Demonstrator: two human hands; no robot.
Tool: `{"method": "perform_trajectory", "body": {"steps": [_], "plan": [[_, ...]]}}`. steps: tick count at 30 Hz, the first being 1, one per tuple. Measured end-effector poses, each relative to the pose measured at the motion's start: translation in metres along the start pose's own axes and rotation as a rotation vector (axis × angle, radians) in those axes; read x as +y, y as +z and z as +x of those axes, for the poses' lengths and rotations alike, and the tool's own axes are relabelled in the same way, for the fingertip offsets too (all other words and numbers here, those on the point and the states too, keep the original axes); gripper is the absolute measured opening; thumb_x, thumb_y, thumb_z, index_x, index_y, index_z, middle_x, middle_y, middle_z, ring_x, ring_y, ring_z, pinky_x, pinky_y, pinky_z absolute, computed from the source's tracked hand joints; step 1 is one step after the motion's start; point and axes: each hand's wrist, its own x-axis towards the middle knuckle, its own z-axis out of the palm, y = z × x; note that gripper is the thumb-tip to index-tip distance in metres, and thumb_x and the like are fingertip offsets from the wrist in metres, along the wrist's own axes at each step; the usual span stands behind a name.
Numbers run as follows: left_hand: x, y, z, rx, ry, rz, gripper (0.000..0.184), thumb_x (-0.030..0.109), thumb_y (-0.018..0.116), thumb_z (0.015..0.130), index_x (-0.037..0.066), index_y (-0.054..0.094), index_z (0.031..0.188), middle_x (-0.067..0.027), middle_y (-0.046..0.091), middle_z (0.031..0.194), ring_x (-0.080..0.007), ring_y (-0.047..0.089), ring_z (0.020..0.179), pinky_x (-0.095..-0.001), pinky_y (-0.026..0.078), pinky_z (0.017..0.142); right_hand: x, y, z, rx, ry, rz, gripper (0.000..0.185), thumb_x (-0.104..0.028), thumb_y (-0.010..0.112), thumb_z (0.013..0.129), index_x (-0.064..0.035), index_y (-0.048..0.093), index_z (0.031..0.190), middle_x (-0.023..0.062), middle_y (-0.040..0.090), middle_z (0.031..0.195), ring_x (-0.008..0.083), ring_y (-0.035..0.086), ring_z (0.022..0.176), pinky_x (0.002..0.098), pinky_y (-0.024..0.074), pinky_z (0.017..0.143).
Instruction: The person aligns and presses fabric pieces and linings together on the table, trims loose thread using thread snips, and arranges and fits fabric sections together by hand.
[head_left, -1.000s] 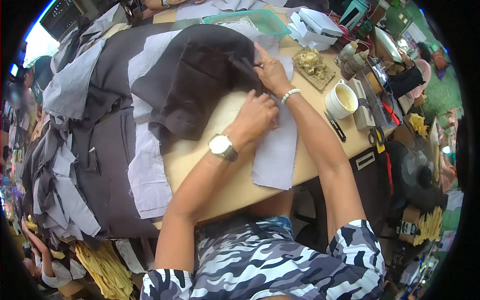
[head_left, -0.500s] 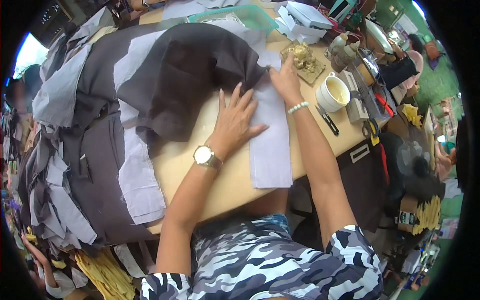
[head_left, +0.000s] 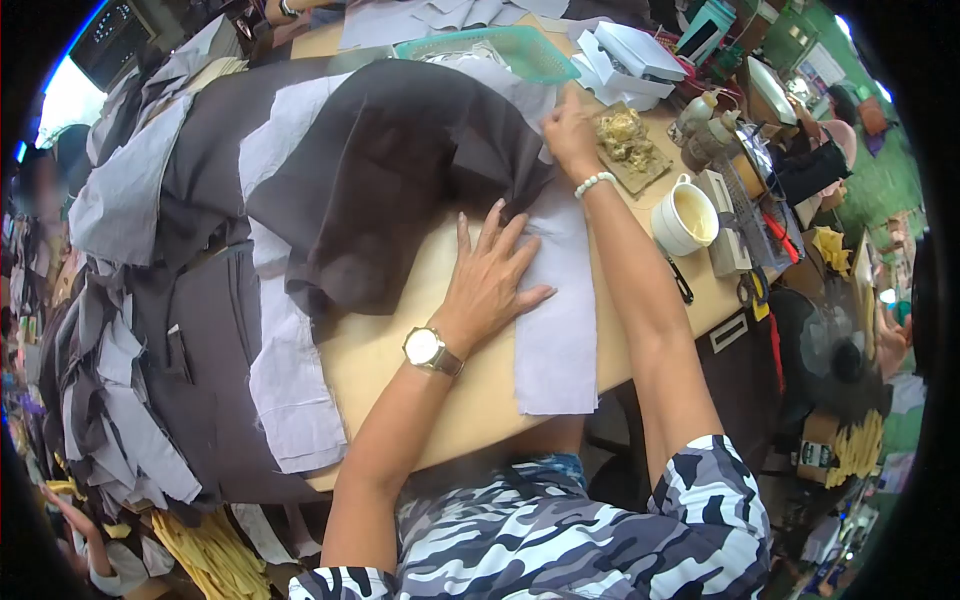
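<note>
While the left hand (head_left: 492,285) lies splayed mid-frame, the right hand (head_left: 571,135), grip unclear, flanks dark-brown fabric (head_left: 370,180) not yet flattened.

Dark cloth (head_left: 370,170) partly covers a pale strip (head_left: 292,390), the right forearm (head_left: 640,285) a cutter (head_left: 682,284); the top edge crops another person's arm (head_left: 278,12).

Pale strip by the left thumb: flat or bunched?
Flat at the near end: the pale strip looks smooth, with straight edges. Cannot tell farther up, where the dark cloth covers part.
</note>
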Motion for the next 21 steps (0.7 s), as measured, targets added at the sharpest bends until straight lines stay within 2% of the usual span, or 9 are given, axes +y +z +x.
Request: {"method": "perform_trajectory", "body": {"steps": [2,5,6,10,13,14,17,18,21], "plan": [[-0.001,0.000,0.001,0.001,0.000,-0.001,0.055,0.046,0.065,0.077,0.008,0.058,0.117,-0.0114,0.040,0.137,-0.0350,0.025,0.134,-0.0644,0.015,0.105,-0.025,-0.028,-0.010,0.132,-0.021,0.044,0.064,-0.011,0.052,0.078,-0.0026,0.028,0.137,0.0234,0.064,0.089,0.0428,0.062,0.077,0.0510,0.0481,0.070],[-0.002,0.002,0.000,0.010,0.005,-0.004,0.055,0.046,0.065,0.077,0.008,0.058,0.116,-0.0116,0.040,0.137,-0.0352,0.025,0.134,-0.0650,0.016,0.105,-0.022,-0.044,-0.028,0.160,0.006,-0.156,0.066,-0.012,0.052,0.077,-0.0021,0.028,0.137,0.0233,0.065,0.088,0.0421,0.062,0.077,0.0504,0.0483,0.069],[-0.002,0.003,0.000,0.022,0.011,-0.006,0.055,0.046,0.065,0.077,0.008,0.058,0.116,-0.0116,0.040,0.137,-0.0352,0.025,0.134,-0.0652,0.016,0.105,-0.026,-0.047,-0.033,-0.013,0.136,-0.257,0.069,-0.017,0.056,0.079,-0.0012,0.025,0.139,0.0234,0.065,0.089,0.0411,0.063,0.080,0.0497,0.0483,0.070],[-0.003,0.001,-0.001,0.034,0.051,-0.020,0.055,0.047,0.065,0.077,0.009,0.058,0.116,-0.0136,0.041,0.136,-0.0374,0.027,0.133,-0.0660,0.017,0.104,-0.007,-0.008,-0.036,0.125,-0.067,-0.281,0.074,-0.027,0.063,0.079,-0.0008,0.026,0.138,0.0210,0.066,0.089,0.0399,0.063,0.081,0.0465,0.0488,0.072],[-0.002,0.002,-0.003,0.071,0.053,-0.042,0.056,0.048,0.067,0.075,0.009,0.059,0.114,-0.0137,0.043,0.135,-0.0385,0.027,0.132,-0.0664,0.018,0.103,-0.005,0.006,-0.010,-0.071,0.124,-0.065,0.070,-0.022,0.064,0.078,-0.0031,0.029,0.136,0.0185,0.066,0.088,0.0367,0.064,0.082,0.0451,0.0488,0.072],[-0.003,0.003,-0.002,0.061,0.048,-0.043,0.056,0.048,0.067,0.075,0.010,0.059,0.115,-0.0135,0.043,0.135,-0.0381,0.027,0.132,-0.0664,0.018,0.103,-0.006,0.010,-0.002,-0.015,0.165,-0.027,0.064,-0.014,0.062,0.078,-0.0052,0.033,0.134,0.0167,0.066,0.086,0.0340,0.064,0.082,0.0443,0.0484,0.071],[-0.003,0.002,-0.004,0.048,0.043,-0.076,0.056,0.048,0.068,0.074,0.011,0.059,0.115,-0.0130,0.043,0.134,-0.0371,0.026,0.133,-0.0664,0.018,0.104,-0.016,-0.011,-0.006,0.200,0.038,0.113,0.063,-0.012,0.060,0.077,-0.0050,0.034,0.133,0.0162,0.066,0.086,0.0322,0.064,0.085,0.0434,0.0485,0.073],[-0.002,0.001,-0.004,0.046,0.042,-0.091,0.056,0.048,0.068,0.073,0.011,0.059,0.115,-0.0128,0.044,0.134,-0.0368,0.026,0.133,-0.0664,0.018,0.104,-0.025,-0.023,-0.010,0.268,0.078,0.168,0.061,-0.017,0.064,0.076,-0.0025,0.039,0.130,0.0176,0.066,0.088,0.0358,0.063,0.081,0.0445,0.0480,0.075],[-0.001,0.001,-0.005,0.026,0.063,-0.119,0.057,0.048,0.068,0.074,0.011,0.059,0.115,-0.0130,0.044,0.133,-0.0363,0.025,0.134,-0.0664,0.018,0.104,0.003,-0.027,-0.026,0.379,-0.113,-0.183,0.060,-0.015,0.061,0.078,-0.0029,0.036,0.132,0.0225,0.064,0.099,0.0395,0.062,0.089,0.0469,0.0467,0.079]]}}
